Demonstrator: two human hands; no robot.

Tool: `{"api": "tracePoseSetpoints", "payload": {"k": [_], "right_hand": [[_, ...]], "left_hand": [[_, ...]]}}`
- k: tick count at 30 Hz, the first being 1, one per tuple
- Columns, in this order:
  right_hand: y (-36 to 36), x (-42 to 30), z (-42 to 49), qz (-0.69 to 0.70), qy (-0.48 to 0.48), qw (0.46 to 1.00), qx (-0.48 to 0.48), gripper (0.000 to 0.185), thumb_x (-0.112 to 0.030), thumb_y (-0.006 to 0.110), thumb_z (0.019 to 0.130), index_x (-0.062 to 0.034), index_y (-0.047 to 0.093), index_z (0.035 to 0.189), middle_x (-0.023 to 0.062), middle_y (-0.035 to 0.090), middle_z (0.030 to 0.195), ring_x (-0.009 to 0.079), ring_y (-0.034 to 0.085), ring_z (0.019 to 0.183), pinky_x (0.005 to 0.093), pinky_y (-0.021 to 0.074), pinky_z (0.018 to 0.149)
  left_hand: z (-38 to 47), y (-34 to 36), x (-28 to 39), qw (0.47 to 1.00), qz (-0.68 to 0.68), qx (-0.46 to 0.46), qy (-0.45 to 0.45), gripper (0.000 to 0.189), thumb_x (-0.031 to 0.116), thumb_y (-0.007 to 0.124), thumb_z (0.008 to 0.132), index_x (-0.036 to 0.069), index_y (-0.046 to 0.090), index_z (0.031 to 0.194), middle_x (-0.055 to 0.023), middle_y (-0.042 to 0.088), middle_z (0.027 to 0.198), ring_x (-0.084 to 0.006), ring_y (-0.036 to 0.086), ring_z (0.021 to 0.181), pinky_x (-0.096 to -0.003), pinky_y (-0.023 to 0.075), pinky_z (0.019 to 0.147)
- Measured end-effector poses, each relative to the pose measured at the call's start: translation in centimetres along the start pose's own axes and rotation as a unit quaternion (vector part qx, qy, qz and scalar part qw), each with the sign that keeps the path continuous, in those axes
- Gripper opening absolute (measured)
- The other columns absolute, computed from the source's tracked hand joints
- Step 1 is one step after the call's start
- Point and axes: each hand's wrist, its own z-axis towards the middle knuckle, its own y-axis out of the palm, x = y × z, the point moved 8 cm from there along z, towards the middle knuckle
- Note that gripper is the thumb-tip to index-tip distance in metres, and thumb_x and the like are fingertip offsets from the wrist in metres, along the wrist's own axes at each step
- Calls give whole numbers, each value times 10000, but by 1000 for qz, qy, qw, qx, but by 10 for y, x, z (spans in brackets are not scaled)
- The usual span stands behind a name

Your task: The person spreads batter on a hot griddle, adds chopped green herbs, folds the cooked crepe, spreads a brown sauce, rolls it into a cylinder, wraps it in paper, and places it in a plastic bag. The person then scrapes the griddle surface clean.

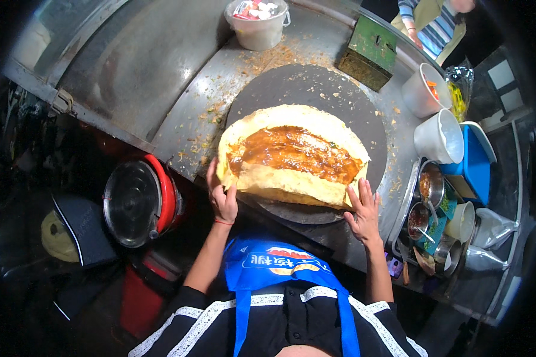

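A large thin crepe (277, 180) lies on a round dark griddle plate (303, 82), its near edge folded up over part of its middle. Glossy brown sauce (295, 149) covers the middle of the crepe. My left hand (224, 201) holds the crepe's left end, thumb and fingers at its near corner. At the right end is my right hand (365, 209), with the crepe's near right corner between thumb and forefinger and the other fingers stretched along the edge. The underside of the folded part is hidden.
Crumbs litter the metal counter (192, 120). A white bucket (259, 33) and a green metal box (370, 51) stand behind the griddle. White tubs (437, 136) and metal bowls of sauce (417, 221) line the right. A lidded red drum (163, 196) is at left; another person (433, 31) stands beyond.
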Motion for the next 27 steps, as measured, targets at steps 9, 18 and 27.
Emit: {"api": "tracePoseSetpoints", "payload": {"k": [9, 18, 27], "right_hand": [[-7, -14, -7, -9, -56, 998, -38, 721, -594, 508, 744, -205, 374, 1336, 171, 256, 1403, 353, 260, 1283, 573, 167, 1016], [-3, -52, -55, -84, -84, 975, 186, 477, -143, 648, 694, -127, 532, 1157, 117, 504, 1160, 277, 506, 1049, 439, 359, 924], [-37, -19, 22, 132, 13, 988, -81, 293, -139, 655, 733, -72, 584, 1009, 99, 590, 833, 267, 541, 858, 362, 443, 740]], "left_hand": [[8, 34, 39, 862, 304, -356, 197, 696, 162, 570, 631, 32, 382, 1289, -194, 325, 1361, -315, 312, 1268, -462, 217, 1046], [-20, 14, 62, 850, 187, -277, 408, 420, 9, 511, 749, 84, 499, 1162, -138, 549, 1059, -265, 577, 926, -354, 481, 794], [66, 77, 56, 771, 191, -578, 187, 535, 172, 685, 662, 181, 530, 1175, -114, 578, 1039, -302, 556, 947, -369, 454, 830]]}}
